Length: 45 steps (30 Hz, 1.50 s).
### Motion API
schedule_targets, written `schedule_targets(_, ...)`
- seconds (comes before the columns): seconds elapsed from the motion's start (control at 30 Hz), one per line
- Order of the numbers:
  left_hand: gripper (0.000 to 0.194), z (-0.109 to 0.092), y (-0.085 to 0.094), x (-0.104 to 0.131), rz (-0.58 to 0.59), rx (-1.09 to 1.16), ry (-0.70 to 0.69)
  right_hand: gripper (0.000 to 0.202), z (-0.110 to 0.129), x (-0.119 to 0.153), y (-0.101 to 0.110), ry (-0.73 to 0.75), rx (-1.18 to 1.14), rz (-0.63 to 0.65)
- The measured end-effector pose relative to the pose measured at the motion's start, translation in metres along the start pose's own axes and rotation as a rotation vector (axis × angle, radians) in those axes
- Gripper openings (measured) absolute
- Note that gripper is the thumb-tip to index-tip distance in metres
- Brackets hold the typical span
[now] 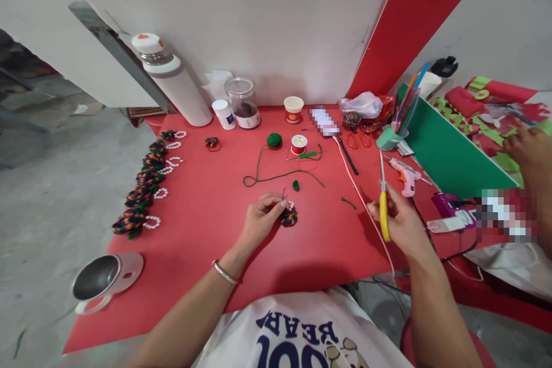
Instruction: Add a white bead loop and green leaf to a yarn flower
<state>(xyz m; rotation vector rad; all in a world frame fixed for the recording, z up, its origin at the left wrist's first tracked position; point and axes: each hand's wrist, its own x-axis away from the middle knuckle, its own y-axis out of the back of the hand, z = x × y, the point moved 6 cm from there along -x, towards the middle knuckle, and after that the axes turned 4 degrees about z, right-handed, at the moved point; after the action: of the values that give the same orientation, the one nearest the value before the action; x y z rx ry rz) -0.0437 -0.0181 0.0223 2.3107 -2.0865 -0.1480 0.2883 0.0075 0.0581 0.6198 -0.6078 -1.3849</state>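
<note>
My left hand (265, 215) pinches the top of a small dark multicoloured yarn piece (289, 217) with white beads, just above the red table (207, 195). To the right, my right hand (401, 219) holds yellow-handled scissors (384, 215), blades pointing away from me. A small green leaf-like piece (295, 185) lies beyond my left hand. Between my hands is a short green yarn scrap (348, 203). Farther back are a green yarn ball (274, 140) with a loose strand, a red thread spool (299, 144) and a green tool (307, 155).
Several yarn pieces with bead loops (149, 177) line the left side, near a steel mug (107, 279). A tall bottle (176, 83), jar (244, 104) and paper cup (294, 110) stand behind. Right are a glue gun (406, 176), cables, a green divider (457, 149) and another person's hand (528, 149).
</note>
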Motion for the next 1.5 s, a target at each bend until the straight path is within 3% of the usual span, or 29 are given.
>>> schedule_targets(0.1,0.026,0.001,0.001,-0.001,-0.007,-0.043,-0.013,0.064,0.027,0.027,-0.037,0.056,-0.519,0.387)
schedule_targets(0.17,0.025,-0.001,0.002,-0.001,-0.001,-0.081,-0.049,0.063,0.036,0.037,-0.051,0.049,-0.555,0.461)
schedule_targets(0.27,0.025,-0.016,-0.003,0.002,0.118,-0.145,-0.168,0.060,0.036,0.032,-0.053,0.035,-0.261,0.324)
schedule_targets(0.4,0.025,-0.044,-0.023,0.016,0.513,-0.190,-0.347,0.052,0.035,0.021,-0.048,0.051,0.401,0.098)
schedule_targets(0.43,0.027,-0.048,-0.023,0.018,0.525,-0.196,-0.371,0.049,0.036,0.020,-0.048,0.061,0.507,0.068)
schedule_targets(0.53,0.031,-0.047,-0.008,0.012,0.322,-0.280,-0.381,0.046,0.035,0.019,-0.053,0.102,0.643,0.011)
schedule_targets(0.6,0.019,-0.038,0.001,0.006,0.209,-0.426,-0.368,0.045,0.034,0.019,-0.056,0.133,0.677,-0.022)
schedule_targets(0.77,0.012,-0.021,0.002,0.001,0.212,-0.698,-0.409,0.039,0.041,0.015,-0.060,0.168,0.712,-0.041)
schedule_targets(0.93,0.015,-0.017,-0.005,0.004,0.262,-0.729,-0.392,0.030,0.069,0.012,-0.062,0.220,0.626,-0.093)
schedule_targets(1.0,0.015,-0.015,-0.007,0.004,0.285,-0.688,-0.364,0.027,0.084,0.008,-0.074,0.291,0.492,-0.037)
schedule_targets(1.07,0.019,-0.012,-0.006,0.004,0.291,-0.650,-0.344,0.023,0.096,0.001,-0.097,0.357,0.345,0.131)
schedule_targets(1.13,0.023,-0.010,-0.005,0.004,0.288,-0.624,-0.335,0.021,0.102,-0.007,-0.119,0.359,0.291,0.292)
schedule_targets(1.2,0.026,-0.008,-0.004,0.004,0.293,-0.611,-0.327,0.020,0.104,-0.015,-0.132,0.319,0.288,0.361)
schedule_targets(1.43,0.034,-0.008,-0.003,0.001,0.313,-0.568,-0.292,0.034,0.098,-0.028,-0.143,0.343,0.077,0.406)
schedule_targets(1.5,0.036,-0.007,-0.002,0.001,0.305,-0.556,-0.280,0.030,0.096,-0.030,-0.145,0.382,0.032,0.410)
